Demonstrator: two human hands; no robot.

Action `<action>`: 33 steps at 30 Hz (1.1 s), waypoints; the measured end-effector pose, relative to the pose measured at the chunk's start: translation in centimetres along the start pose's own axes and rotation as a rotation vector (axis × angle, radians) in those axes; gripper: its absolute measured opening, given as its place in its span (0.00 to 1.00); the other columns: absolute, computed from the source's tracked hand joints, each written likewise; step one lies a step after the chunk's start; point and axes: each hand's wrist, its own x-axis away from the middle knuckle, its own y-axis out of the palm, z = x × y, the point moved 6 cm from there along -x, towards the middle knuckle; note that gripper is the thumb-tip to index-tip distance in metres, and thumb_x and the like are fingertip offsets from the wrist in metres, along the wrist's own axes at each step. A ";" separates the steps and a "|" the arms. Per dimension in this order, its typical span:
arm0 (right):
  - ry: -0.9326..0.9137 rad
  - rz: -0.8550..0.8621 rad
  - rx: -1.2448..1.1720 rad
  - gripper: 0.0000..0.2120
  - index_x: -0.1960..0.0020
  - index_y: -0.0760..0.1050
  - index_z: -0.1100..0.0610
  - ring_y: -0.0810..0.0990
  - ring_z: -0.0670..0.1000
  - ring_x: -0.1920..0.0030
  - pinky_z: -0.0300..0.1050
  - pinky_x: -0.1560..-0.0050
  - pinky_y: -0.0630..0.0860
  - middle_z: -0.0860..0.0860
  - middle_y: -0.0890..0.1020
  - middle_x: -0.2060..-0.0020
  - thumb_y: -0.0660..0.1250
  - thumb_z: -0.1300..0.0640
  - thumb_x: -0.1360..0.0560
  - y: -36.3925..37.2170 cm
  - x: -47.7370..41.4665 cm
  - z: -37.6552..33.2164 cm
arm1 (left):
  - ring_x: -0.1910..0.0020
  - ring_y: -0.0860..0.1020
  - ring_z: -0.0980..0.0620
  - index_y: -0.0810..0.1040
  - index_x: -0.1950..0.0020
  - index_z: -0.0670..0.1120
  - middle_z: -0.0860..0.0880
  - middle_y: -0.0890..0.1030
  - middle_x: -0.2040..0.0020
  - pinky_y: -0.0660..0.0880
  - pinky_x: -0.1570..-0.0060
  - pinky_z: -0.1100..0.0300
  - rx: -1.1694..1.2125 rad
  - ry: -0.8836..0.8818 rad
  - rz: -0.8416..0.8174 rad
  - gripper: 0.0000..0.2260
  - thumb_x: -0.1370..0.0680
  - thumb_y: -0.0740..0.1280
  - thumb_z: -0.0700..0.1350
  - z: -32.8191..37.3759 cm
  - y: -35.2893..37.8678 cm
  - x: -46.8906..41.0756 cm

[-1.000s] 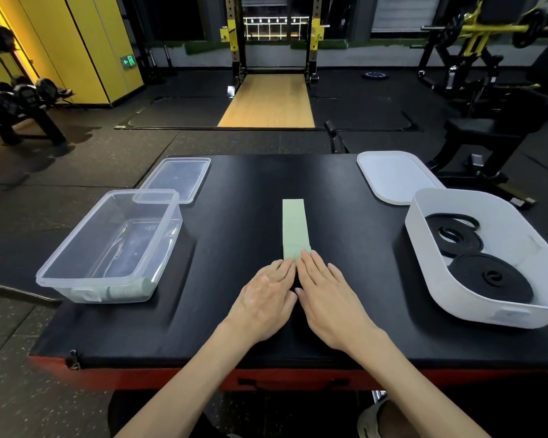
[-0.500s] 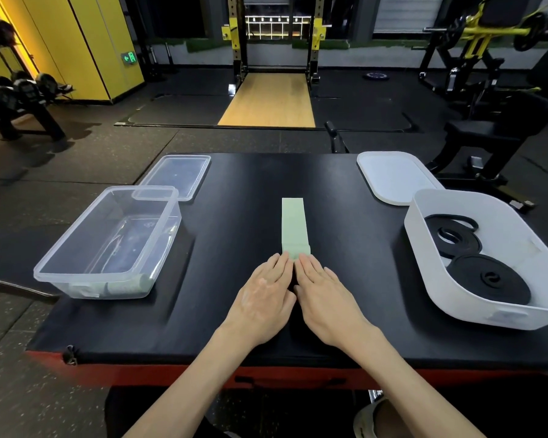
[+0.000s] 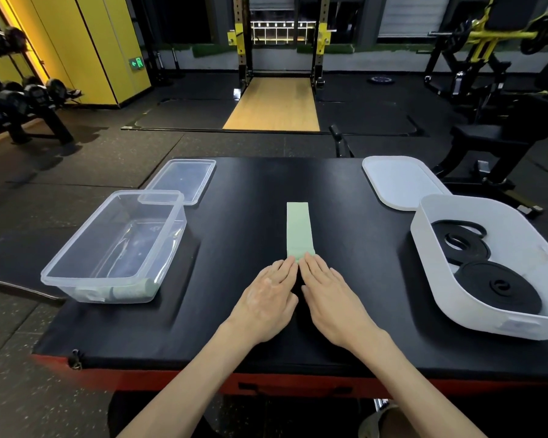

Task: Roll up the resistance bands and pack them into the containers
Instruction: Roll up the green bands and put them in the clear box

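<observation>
Both hands [image 3: 301, 295] lie flat, fingers [image 3: 287, 267] on green band [image 3: 298, 229].

Both bare forearms reach forward from the bottom of the view and converge toward the middle, wrists straight and low. The left hand [image 3: 268, 298] lies palm down, fingers held together and extended forward, its fingertips pointing slightly inward. The right hand [image 3: 332, 297] mirrors it, also flat and palm down with fingers straight and close together. The two hands sit side by side (index fingers nearly touching at the tips, a narrow gap opening between the thumbs farther back). Neither hand is curled or closed around anything; both press flat with the fingers outstretched
</observation>
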 end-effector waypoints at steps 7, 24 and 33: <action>0.060 0.295 -0.226 0.14 0.46 0.80 0.60 0.78 0.56 0.53 0.50 0.55 0.78 0.53 0.82 0.53 0.70 0.71 0.31 -1.9 -1.3 1.2 | 0.52 0.75 0.51 0.73 0.41 0.43 0.50 0.75 0.49 0.75 0.52 0.55 0.114 0.002 0.021 0.10 0.21 0.59 0.39 -1.6 0.1 -2.0; 0.009 0.354 -0.183 0.11 0.58 0.81 0.62 0.77 0.55 0.62 0.47 0.64 0.78 0.51 0.79 0.61 0.71 0.75 0.34 -1.8 0.6 1.3 | 0.73 0.64 0.47 0.69 0.63 0.43 0.50 0.67 0.72 0.68 0.72 0.50 0.249 -0.008 0.121 0.09 0.23 0.61 0.37 -1.1 -1.0 -0.9; -0.030 0.351 -0.224 0.09 0.55 0.82 0.61 0.78 0.52 0.60 0.44 0.62 0.78 0.51 0.79 0.59 0.74 0.70 0.33 -2.4 4.3 0.2 | 0.72 0.66 0.49 0.72 0.60 0.44 0.50 0.68 0.69 0.69 0.71 0.54 0.195 0.071 0.081 0.07 0.23 0.62 0.35 0.9 -0.9 1.5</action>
